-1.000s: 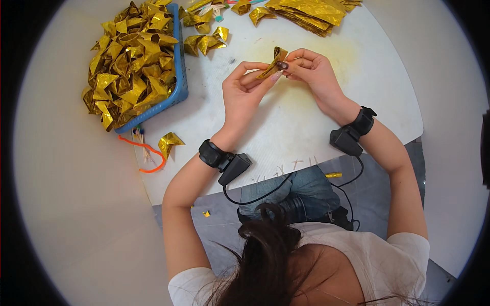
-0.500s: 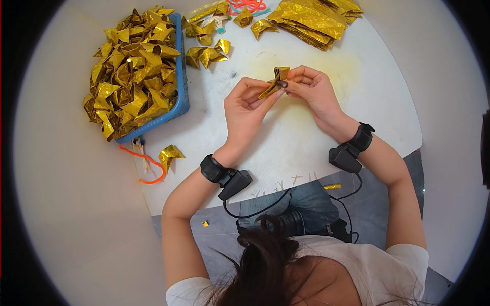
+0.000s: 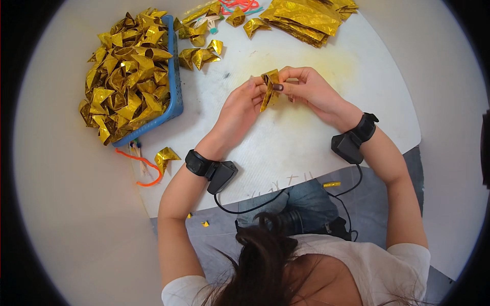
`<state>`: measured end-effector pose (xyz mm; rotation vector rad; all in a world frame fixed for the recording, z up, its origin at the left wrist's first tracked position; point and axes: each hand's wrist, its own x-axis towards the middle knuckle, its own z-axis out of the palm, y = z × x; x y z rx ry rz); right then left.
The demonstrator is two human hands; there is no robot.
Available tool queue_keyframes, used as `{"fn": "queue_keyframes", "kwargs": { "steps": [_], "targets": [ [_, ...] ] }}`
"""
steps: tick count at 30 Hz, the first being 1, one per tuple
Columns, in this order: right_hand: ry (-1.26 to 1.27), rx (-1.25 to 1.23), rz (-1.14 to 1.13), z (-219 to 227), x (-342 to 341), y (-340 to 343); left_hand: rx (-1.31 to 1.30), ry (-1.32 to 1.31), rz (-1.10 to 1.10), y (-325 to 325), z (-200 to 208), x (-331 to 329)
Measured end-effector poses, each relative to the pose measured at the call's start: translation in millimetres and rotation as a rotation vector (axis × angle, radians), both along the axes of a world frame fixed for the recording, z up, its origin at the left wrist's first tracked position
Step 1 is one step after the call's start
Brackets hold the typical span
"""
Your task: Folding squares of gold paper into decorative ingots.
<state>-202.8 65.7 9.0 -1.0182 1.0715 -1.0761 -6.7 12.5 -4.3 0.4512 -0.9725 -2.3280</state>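
Observation:
Between my two hands, above the middle of the white table, is a partly folded piece of gold foil paper [image 3: 269, 92], held upright. My left hand [image 3: 239, 109] has its fingers on the left side of the piece; some of its fingertips are hidden behind it. With thumb and fingers, my right hand [image 3: 311, 92] pinches the right side of the foil. Beyond my left hand, several finished gold folded pieces [image 3: 199, 56] lie on the table. A stack of flat gold foil sheets [image 3: 301, 20] rests at the far edge, beyond my right hand.
A blue basket [image 3: 176, 89] heaped with gold folded pieces [image 3: 127, 76] stands at the left. Near it are an orange pipe cleaner [image 3: 148, 176] and one folded gold piece [image 3: 165, 159]. Pink and blue strands [image 3: 240, 6] lie at the far edge. Black wrist devices [image 3: 223, 176] trail cables.
The foil piece has turned from slanted to nearly upright and shifted slightly left. My left hand and forearm have moved left, its fingers now behind the foil. My right hand still pinches it.

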Motion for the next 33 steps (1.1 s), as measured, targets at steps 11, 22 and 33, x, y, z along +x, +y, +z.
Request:
{"fn": "queue_keyframes", "kwargs": {
  "steps": [11, 22, 33],
  "targets": [
    [0.034, 0.02, 0.091, -2, -2, -1, -0.157, -0.094, -0.044, -4, -9, 6],
    [0.068, -0.005, 0.187, 1, -6, -2, -0.174, -0.174, -0.147, -3, -2, 9],
    [-0.368, 0.102, 0.235, -25, -22, -15, 0.123, 0.11, 0.049, -2, -5, -10]
  ]
}}
